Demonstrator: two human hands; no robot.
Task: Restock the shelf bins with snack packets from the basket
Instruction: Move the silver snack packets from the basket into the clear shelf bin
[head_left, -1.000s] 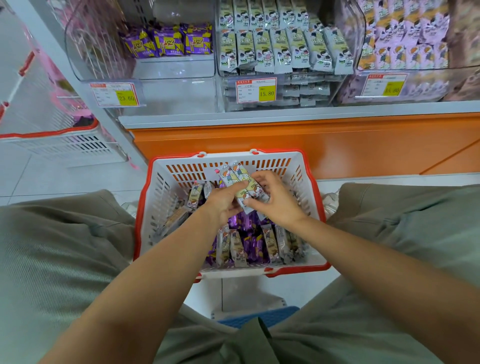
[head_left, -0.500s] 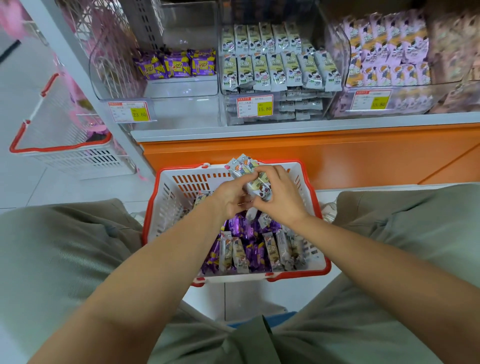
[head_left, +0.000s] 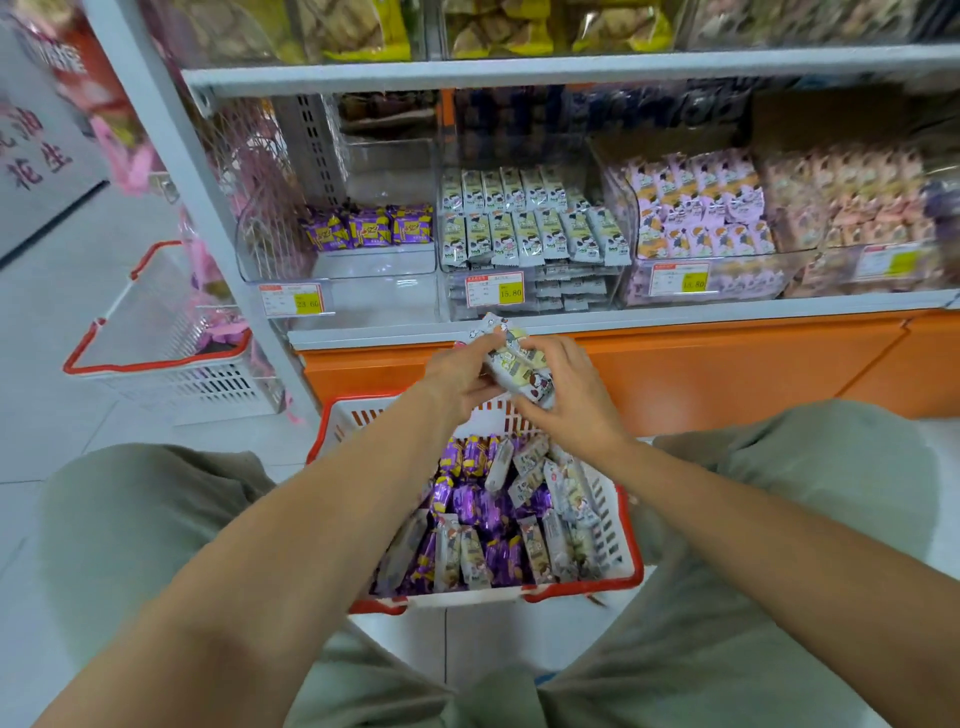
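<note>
Grip — both hands closed on one bundle of snack packets.
Left hand, right hand — above basket, below shelf bins.

A shop, probably a grocery: price tags front shelf bins of snack packets.

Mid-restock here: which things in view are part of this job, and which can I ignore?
In the job:
- left hand and right hand, together gripping a bundle of white packets
- red-rimmed basket of mixed packets
- middle bin of matching white packets
- left bin, purple packets, mostly empty

Just about:
- second basket on the floor
- yellow bags on the upper shelf
</note>
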